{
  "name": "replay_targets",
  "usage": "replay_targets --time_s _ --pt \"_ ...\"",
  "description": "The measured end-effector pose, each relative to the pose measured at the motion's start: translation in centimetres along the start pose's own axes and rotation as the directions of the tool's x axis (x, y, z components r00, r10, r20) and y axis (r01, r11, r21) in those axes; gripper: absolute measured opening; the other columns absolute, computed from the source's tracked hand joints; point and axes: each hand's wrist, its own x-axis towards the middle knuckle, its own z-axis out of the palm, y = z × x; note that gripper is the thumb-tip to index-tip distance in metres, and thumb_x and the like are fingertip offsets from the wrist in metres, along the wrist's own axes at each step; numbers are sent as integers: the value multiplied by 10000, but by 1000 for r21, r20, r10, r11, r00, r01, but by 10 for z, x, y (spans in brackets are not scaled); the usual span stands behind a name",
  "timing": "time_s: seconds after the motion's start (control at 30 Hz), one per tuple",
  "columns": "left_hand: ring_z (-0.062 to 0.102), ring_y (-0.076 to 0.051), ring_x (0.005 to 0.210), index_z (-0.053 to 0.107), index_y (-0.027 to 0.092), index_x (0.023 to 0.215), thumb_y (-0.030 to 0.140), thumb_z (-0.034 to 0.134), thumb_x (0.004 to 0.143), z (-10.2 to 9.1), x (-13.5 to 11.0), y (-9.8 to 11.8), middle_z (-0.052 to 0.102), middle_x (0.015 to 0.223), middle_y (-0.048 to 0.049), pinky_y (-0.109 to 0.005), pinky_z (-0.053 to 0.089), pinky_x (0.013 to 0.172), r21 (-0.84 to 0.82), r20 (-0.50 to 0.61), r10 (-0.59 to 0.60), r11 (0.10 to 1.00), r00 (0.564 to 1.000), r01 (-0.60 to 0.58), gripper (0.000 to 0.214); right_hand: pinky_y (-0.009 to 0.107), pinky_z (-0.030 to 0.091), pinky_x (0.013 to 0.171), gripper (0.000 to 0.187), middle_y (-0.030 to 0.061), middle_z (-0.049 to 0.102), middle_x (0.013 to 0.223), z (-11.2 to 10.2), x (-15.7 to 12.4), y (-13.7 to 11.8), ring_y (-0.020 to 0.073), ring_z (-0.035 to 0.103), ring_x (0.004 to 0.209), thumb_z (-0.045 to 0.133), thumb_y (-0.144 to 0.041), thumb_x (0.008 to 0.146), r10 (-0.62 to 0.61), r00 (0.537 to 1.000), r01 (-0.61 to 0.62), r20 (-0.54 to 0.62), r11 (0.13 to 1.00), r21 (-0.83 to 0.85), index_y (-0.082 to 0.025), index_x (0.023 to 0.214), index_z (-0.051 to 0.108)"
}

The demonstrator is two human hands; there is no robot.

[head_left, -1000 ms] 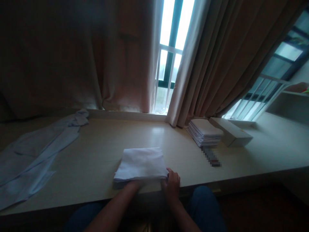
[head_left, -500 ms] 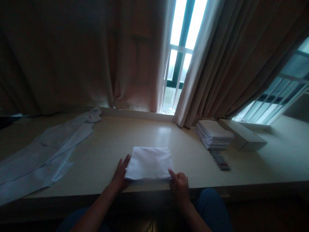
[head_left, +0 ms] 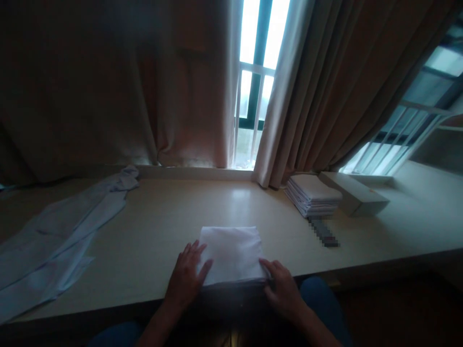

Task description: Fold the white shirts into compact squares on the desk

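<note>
A folded white cloth [head_left: 233,253] lies flat near the front edge of the pale table [head_left: 159,226]. My left hand [head_left: 186,279] rests flat on the cloth's left edge with its fingers spread. At the cloth's front right corner sits my right hand [head_left: 284,289], fingers stretched out along the corner and touching it. Neither hand lifts the cloth.
An unfolded pale garment [head_left: 54,236] sprawls over the table's left side. A stack of folded white cloths [head_left: 313,195] and a flat white box [head_left: 356,193] stand at the back right, with a blurred small item [head_left: 323,232] in front. Curtains [head_left: 325,86] hang behind.
My left hand came out from under the cloth's front edge to its left side and now lies flat on top. My right hand stayed at the front right corner.
</note>
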Motion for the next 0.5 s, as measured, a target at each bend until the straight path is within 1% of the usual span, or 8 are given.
replay_targets --time_s 0.07,0.13,0.17,0.2,0.27,0.33,0.4,0.5 --pt "238 -306 1429 455 288 1396 567 446 863 6 -5 10 336 1534 -62 -548 236 1130 96 57 86 991 995 -91 601 315 445 853 585 54 582 1076 -15 19 9 186 554 931 514 -135 724 40 999 -39 -10 989 141 -256 1296 534" --pt "214 -330 1434 397 309 1432 596 424 865 14 -7 11 269 1562 -63 -569 242 1115 162 119 68 983 990 -87 637 303 463 824 394 68 606 1067 -24 49 24 173 574 893 485 -200 796 143 988 -125 -57 962 242 -206 1167 615" --pt "209 -332 1435 377 302 1444 607 408 867 19 -7 9 253 1567 -69 -566 245 1114 187 144 53 979 988 -80 653 299 472 801 328 77 622 1048 -27 67 32 175 584 884 475 -244 830 207 977 -183 -59 943 279 -185 1108 639" --pt "202 -328 1437 358 293 1454 611 394 872 23 -8 6 239 1571 -73 -561 239 1117 211 160 43 974 986 -77 664 292 480 772 301 78 638 1015 -27 85 40 171 595 858 472 -277 848 255 967 -235 -22 919 317 -170 1067 649" --pt "181 -313 1445 318 277 1473 603 379 881 32 -11 -1 209 1578 -79 -556 206 1132 262 161 46 961 986 -88 679 257 487 657 296 68 651 949 -24 119 54 143 606 733 452 -333 882 305 944 -329 126 857 396 -151 1007 649" --pt "164 -299 1451 274 259 1490 588 379 887 38 -14 -6 184 1583 -85 -549 179 1144 307 140 70 945 988 -111 694 219 461 535 329 53 643 922 -18 144 62 105 587 601 421 -393 916 305 907 -411 290 786 462 -153 1015 623" --pt "163 -292 1452 231 247 1503 581 389 886 42 -17 -9 178 1583 -89 -542 175 1150 336 129 95 932 987 -133 719 190 429 462 372 38 630 897 -13 159 66 78 566 523 403 -473 934 287 862 -481 418 726 492 -166 1027 591" --pt "177 -290 1449 196 230 1512 572 405 881 43 -18 -11 184 1580 -97 -539 181 1151 359 140 107 921 984 -151 748 163 419 431 414 12 610 837 -9 169 72 68 575 498 438 -569 915 203 805 -524 557 684 508 -180 993 555"
